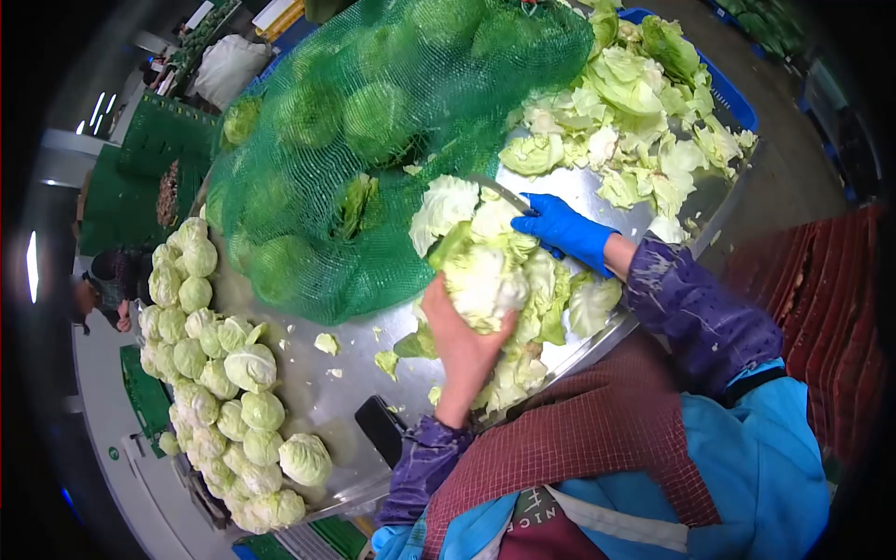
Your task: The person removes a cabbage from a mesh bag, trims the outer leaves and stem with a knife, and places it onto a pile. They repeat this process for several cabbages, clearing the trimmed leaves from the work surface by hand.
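Note:
My bare left hand [464,339] is wrapped round the near side of a pale cabbage head [485,280]. In a blue glove, my right hand [563,231] is closed on a knife [502,193], whose curved blade points up and left over the cabbage. A loose cabbage leaf [442,213] stands off the far side of the head, beside the blade. Cut leaves [549,289] lie under and to the right of the cabbage. The knife's handle is hidden inside the glove.
A green mesh sack [317,224] of whole cabbages fills the far side of the metal table [341,373]. Trimmed cabbages [229,420] are piled at left. Leaf scraps [644,121] heap at right by a blue crate [733,93]. A phone [380,429] lies near the front edge.

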`<state>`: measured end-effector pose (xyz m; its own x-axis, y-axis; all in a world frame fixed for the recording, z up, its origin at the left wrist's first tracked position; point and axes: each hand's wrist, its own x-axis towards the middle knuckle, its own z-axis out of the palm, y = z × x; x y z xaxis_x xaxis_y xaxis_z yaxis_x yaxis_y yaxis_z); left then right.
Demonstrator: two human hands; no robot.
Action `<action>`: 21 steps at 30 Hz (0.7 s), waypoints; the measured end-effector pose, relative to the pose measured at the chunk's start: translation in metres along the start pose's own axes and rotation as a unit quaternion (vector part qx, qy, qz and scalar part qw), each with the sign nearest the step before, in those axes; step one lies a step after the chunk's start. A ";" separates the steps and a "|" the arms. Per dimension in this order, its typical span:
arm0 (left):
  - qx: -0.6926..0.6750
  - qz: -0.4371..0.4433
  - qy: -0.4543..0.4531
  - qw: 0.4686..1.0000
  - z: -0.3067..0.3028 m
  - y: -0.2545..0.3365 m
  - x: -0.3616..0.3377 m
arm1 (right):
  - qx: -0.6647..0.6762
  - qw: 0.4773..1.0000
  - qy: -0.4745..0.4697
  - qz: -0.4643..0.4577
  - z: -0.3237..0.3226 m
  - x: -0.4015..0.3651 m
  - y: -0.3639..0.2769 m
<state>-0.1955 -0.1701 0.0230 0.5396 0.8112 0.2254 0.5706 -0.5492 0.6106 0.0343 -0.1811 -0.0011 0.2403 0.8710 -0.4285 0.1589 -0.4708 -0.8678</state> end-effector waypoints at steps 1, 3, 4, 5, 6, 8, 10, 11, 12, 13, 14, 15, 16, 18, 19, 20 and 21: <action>0.019 -0.014 -0.012 1.000 -0.009 -0.004 -0.003 | 0.066 0.997 0.028 0.002 0.006 -0.009 -0.001; 0.044 -0.037 -0.013 0.998 -0.020 -0.007 -0.011 | 0.105 0.993 0.056 -0.015 0.010 -0.025 -0.010; 0.044 -0.037 -0.012 0.998 -0.022 -0.010 -0.015 | 0.104 0.993 0.055 -0.016 0.013 -0.032 -0.013; -0.055 -0.111 -0.003 0.992 -0.020 -0.015 -0.020 | 0.098 0.992 0.066 -0.053 0.017 -0.040 -0.015; -0.153 -0.185 0.006 0.971 -0.018 -0.021 -0.025 | 0.093 0.989 0.075 -0.087 0.023 -0.051 -0.017; -0.168 -0.194 0.009 0.967 -0.011 -0.026 -0.022 | 0.065 0.982 0.097 -0.148 0.038 -0.065 -0.012; -0.288 -0.254 0.011 0.923 -0.014 -0.012 -0.011 | 0.019 0.975 0.090 -0.201 0.033 -0.076 -0.004; -0.288 -0.256 0.012 0.923 -0.013 -0.009 -0.011 | 0.025 0.984 0.088 -0.154 0.024 -0.066 0.015; -0.195 -0.185 0.014 0.963 -0.011 -0.006 -0.014 | 0.031 0.990 0.087 -0.104 0.009 -0.052 0.036; -0.100 -0.109 0.015 0.989 -0.010 -0.003 -0.015 | -0.130 0.976 0.134 -0.111 -0.016 -0.048 0.045; -0.104 -0.106 0.017 0.989 -0.008 0.000 -0.013 | -0.290 0.933 0.180 -0.118 -0.035 -0.047 0.040; -0.057 -0.061 0.020 0.996 -0.006 0.003 -0.014 | -0.294 0.931 0.183 -0.118 -0.041 -0.050 0.035; -0.007 -0.020 0.017 1.000 -0.005 0.005 -0.018 | -0.306 0.913 0.211 -0.170 -0.038 -0.063 0.019; -0.009 -0.027 0.016 0.999 -0.004 0.008 -0.018 | -0.312 0.916 0.162 -0.193 -0.025 -0.095 -0.016; -0.007 -0.034 0.018 0.999 -0.003 0.010 -0.016 | -0.268 0.928 0.063 -0.251 -0.014 -0.104 -0.021; -0.004 -0.042 0.019 0.999 -0.003 0.011 -0.014 | -0.326 0.903 0.050 -0.277 0.000 -0.113 -0.035; -0.002 -0.038 0.036 0.999 -0.002 0.016 -0.013 | -0.333 0.872 0.059 -0.354 0.015 -0.112 -0.033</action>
<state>-0.1947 -0.1894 0.0312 0.4488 0.8628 0.2328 0.6055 -0.4852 0.6309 -0.0124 -0.2610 0.0717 -0.0518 0.9745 0.2184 0.8186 0.1667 -0.5496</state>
